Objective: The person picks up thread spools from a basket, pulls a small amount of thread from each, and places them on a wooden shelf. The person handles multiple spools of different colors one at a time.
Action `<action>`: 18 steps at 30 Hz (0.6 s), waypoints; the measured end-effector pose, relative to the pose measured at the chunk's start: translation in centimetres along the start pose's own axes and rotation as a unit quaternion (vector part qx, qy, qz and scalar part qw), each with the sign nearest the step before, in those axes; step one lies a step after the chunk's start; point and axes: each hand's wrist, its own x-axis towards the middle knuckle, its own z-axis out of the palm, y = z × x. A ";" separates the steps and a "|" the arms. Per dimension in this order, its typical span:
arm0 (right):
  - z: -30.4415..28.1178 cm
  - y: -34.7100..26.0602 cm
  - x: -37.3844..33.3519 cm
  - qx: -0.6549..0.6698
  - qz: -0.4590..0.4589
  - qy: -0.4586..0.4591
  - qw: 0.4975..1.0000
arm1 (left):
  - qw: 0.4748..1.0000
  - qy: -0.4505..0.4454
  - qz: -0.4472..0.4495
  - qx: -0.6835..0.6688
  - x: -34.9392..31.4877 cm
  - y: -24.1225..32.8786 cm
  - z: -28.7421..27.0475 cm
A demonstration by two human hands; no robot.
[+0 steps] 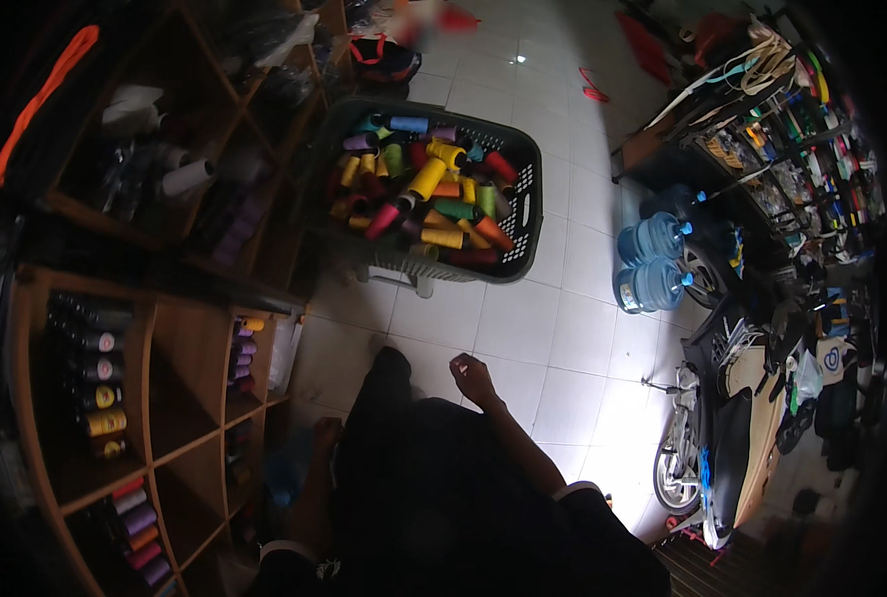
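My right hand [473,380] hangs over the tiled floor in front of my body, its fingers curled closed. A small pale spot shows at the fingertips, too small to name. Beside my dark clothed leg, my left hand [326,432] hangs low in shadow near the wooden shelf, and its fingers are too dark to read. Ahead, a dark plastic basket [529,214] holds many thread spools in yellow, red, green, orange, blue and purple. A yellow spool [427,180] lies on top of the pile. Neither hand touches the basket.
Wooden cubby shelves [180,372] with upright rows of thread spools [105,398] line the left. Large blue water bottles [651,261], a parked motorbike [727,448] and a crowded rack [782,139] stand along the right. White tiled floor [523,338] runs between.
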 end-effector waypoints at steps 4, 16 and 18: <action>-3.0 -7.3 4.1 0.036 -0.005 0.093 0.995 | 0.814 0.095 0.402 0.409 12.0 -10.5 -1.0; -4.9 -14.6 28.6 -0.040 -0.165 0.205 0.964 | 0.951 0.097 -0.031 -0.292 4.1 12.2 -7.0; -4.5 -16.4 32.1 -0.142 -0.162 0.153 0.964 | 0.933 0.131 -0.085 -0.324 2.2 11.3 -6.0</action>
